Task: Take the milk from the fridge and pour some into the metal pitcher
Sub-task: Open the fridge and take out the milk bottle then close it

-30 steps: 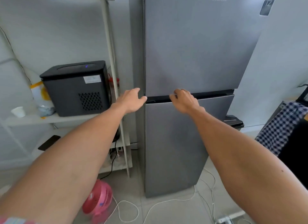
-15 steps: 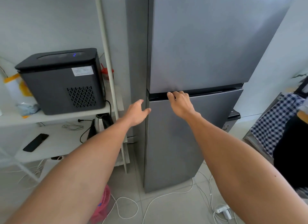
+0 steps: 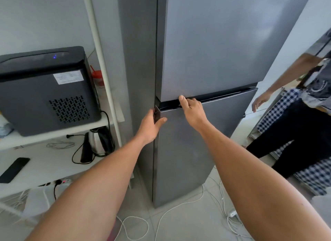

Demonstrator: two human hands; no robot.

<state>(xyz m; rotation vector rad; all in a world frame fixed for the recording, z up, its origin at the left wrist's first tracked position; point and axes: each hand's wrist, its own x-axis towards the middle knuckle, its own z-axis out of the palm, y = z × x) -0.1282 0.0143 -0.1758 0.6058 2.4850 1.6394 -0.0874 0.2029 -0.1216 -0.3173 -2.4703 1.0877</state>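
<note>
A tall grey two-door fridge (image 3: 211,43) stands in front of me. My right hand (image 3: 192,109) has its fingers hooked into the dark handle groove along the top of the lower door (image 3: 193,160). My left hand (image 3: 151,126) grips that door's left top corner, fingers round the edge and thumb on the front. The lower door stands slightly ajar at that corner. The inside of the fridge is hidden. No milk and no metal pitcher are in view.
A white shelf rack (image 3: 100,61) stands to the left with a black ice maker (image 3: 46,90), a kettle (image 3: 97,142) and a phone (image 3: 14,169). White cables (image 3: 179,206) trail over the floor. Another person (image 3: 304,115) stands at the right.
My left hand has moved from beside the fridge onto the lower door's left corner. The right hand has sunk deeper into the groove. A person has come into view on the right.
</note>
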